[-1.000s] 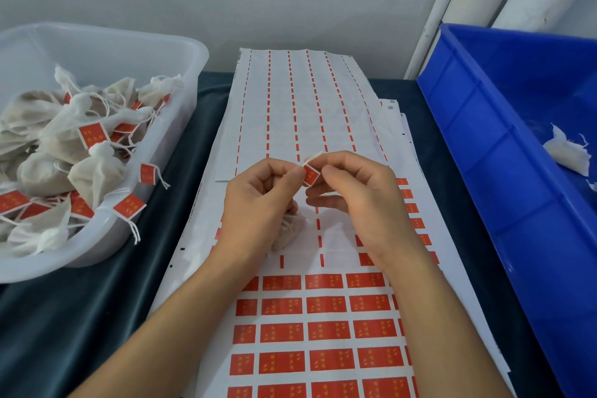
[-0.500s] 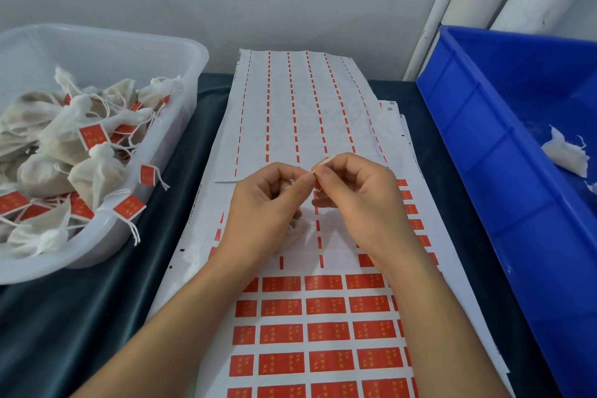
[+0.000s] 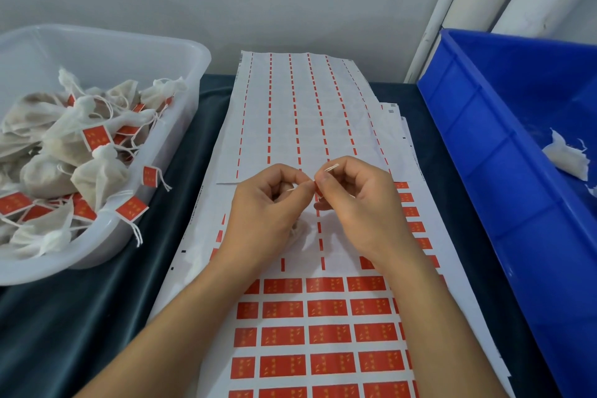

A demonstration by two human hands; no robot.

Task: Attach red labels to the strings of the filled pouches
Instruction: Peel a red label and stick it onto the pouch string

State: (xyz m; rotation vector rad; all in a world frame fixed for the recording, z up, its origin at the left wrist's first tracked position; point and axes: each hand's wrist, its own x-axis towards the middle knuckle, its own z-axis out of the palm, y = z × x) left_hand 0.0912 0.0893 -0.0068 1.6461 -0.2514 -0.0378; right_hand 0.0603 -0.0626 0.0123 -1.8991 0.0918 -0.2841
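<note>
Head view: both hands (image 3: 318, 203) pinch red label (image 3: 318, 191) onto string (image 3: 331, 168).

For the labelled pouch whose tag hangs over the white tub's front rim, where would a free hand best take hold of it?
Pinch the red tag from the front, table side: it lies flat across the white tub rim with its string ends dangling outside, while the pouch bodies sit tangled inside.
</note>
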